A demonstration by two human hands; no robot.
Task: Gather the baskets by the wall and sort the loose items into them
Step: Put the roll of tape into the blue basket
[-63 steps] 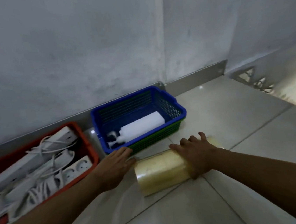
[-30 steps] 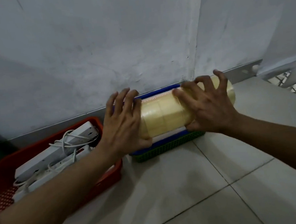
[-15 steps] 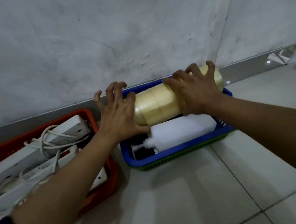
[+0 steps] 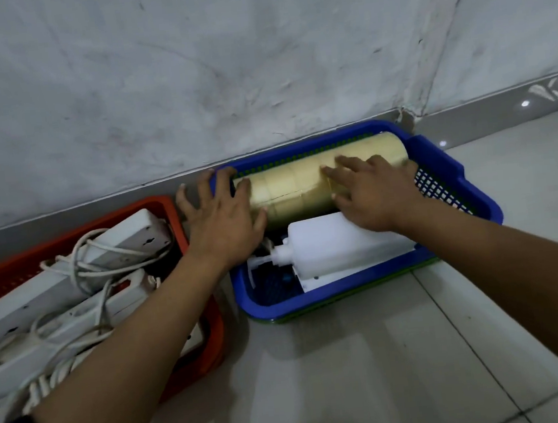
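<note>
Both hands, left hand (image 4: 225,225) and right hand (image 4: 374,198), on tape stack (image 4: 297,183) in blue basket (image 4: 452,172).

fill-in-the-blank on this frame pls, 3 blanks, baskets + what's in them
1. The tape roll stack lies in the ____ basket.
2. The white pump bottle lies on its side between the tape and the basket's ____ wall.
3. The power strips with white cords fill the ____ basket.

Missing words: blue; near; red
</note>
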